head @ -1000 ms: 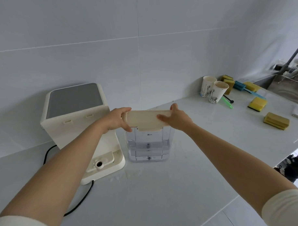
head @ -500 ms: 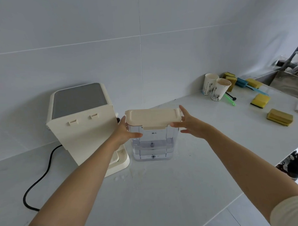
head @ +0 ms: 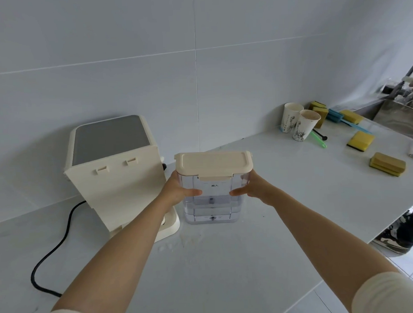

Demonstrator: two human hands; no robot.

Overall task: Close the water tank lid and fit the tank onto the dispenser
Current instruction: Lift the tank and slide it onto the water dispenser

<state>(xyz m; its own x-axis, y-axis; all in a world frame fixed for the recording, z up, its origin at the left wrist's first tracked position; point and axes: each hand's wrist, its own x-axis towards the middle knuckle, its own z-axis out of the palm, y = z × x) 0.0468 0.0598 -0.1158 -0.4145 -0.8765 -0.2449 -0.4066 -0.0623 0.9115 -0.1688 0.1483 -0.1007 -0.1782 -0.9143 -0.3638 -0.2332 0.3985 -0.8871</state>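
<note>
A clear water tank [head: 211, 203] stands upright on the white counter, with some water in its lower part. Its cream lid [head: 212, 164] lies flat and closed on top, the front latch down. My left hand [head: 176, 190] grips the tank's left side and my right hand [head: 253, 188] grips its right side, thumbs on the front face. The cream dispenser [head: 112, 173] with a grey top stands just left of the tank, its flat back panel with two slots facing me. My left forearm hides part of the dispenser's base.
A black power cord [head: 52, 250] runs from the dispenser across the counter at the left. Two paper cups [head: 298, 125], several yellow sponges [head: 386, 164] and a blue brush lie at the far right. A steel sink [head: 403, 119] is beyond them. A person's shoe shows below the counter edge.
Both hands came down from the lid, which now sits closed, onto the tank's two sides. The view has shifted slightly closer.
</note>
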